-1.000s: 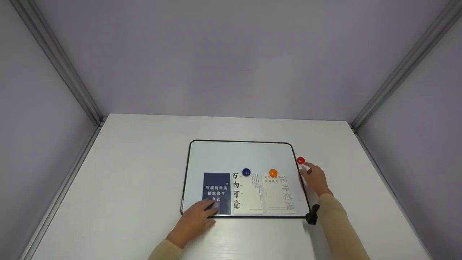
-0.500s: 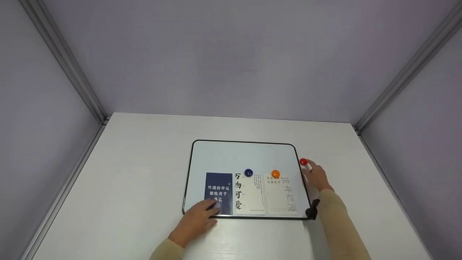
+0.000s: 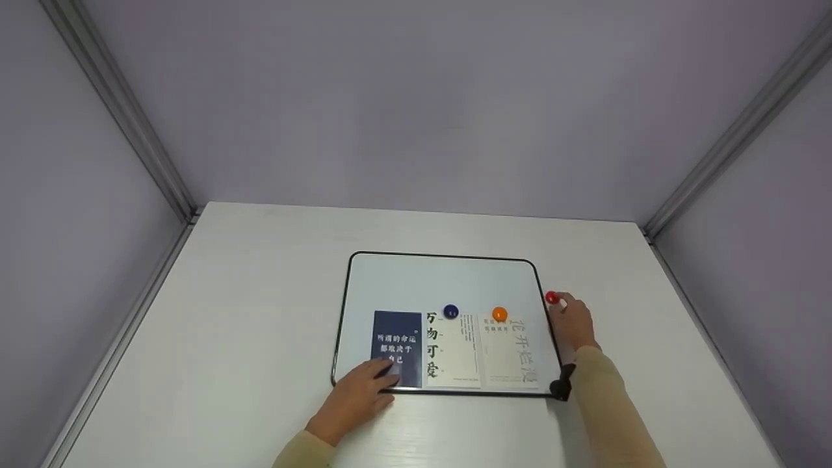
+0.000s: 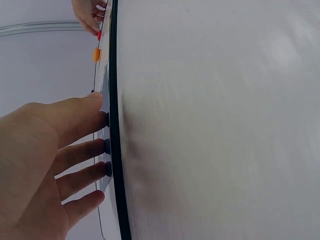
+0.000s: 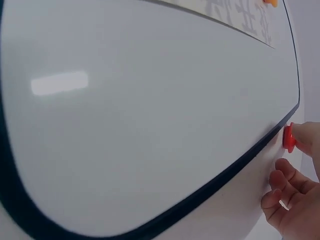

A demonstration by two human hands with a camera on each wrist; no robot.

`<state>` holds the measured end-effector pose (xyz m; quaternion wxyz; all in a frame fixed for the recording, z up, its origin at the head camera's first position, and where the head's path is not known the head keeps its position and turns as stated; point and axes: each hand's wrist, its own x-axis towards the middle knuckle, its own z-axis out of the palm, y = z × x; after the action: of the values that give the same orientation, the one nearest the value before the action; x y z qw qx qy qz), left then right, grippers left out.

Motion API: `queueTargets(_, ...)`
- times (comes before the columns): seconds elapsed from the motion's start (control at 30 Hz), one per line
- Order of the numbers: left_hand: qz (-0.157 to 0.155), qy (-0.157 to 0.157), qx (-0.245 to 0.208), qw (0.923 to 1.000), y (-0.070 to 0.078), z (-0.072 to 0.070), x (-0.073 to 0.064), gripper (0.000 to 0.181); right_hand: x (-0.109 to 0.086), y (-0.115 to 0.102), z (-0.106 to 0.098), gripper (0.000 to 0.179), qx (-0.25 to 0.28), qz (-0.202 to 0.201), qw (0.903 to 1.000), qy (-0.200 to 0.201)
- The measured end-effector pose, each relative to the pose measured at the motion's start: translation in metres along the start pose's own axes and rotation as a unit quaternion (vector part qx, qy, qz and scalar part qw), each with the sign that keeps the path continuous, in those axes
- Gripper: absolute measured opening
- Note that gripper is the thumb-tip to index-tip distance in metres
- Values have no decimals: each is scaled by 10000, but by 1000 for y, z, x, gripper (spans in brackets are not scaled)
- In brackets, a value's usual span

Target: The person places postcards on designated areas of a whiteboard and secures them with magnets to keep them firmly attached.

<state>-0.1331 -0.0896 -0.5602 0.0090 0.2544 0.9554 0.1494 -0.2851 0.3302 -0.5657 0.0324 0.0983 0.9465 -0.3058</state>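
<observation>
In the head view my left hand (image 3: 356, 395) lies over the near edge of a framed whiteboard (image 3: 403, 279). Its spread fingers (image 4: 80, 175) press on a dark blue card (image 3: 398, 328) at the board's lower left. Just outside the board's right edge, my right hand (image 3: 573, 322) pinches a round red magnet (image 3: 552, 297). A digit meets the magnet's side in the right wrist view, while the other fingers (image 5: 282, 187) are loosely bent below it. Two pale cards with printed characters, a middle card (image 3: 453, 357) and a right card (image 3: 507, 357), lie beside the blue one.
A dark blue magnet (image 3: 451, 312) sits at the middle card's top edge and an orange magnet (image 3: 499, 314) at the right card's top. A black piece (image 3: 561, 385) near the right sleeve overlaps the board's lower right corner. Walls bound the white table (image 3: 260, 273).
The red magnet has moved slightly right and toward me with my right hand, whose fingers have closed in on it. My left hand has stayed on the blue card.
</observation>
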Motion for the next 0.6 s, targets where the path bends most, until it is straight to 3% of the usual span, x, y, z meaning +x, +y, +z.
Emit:
queueTargets(0.17,0,47,7,10000,1,0,1,34,-3,1,1,42,195,45,9991,376)
queueTargets(0.43,34,116,-44,9999,0,2,0,34,-2,2,6,52,265,292,9988,285)
queueTargets(0.6,31,198,-91,9998,-1,3,-1,34,-1,1,9,50,154,281,9984,460)
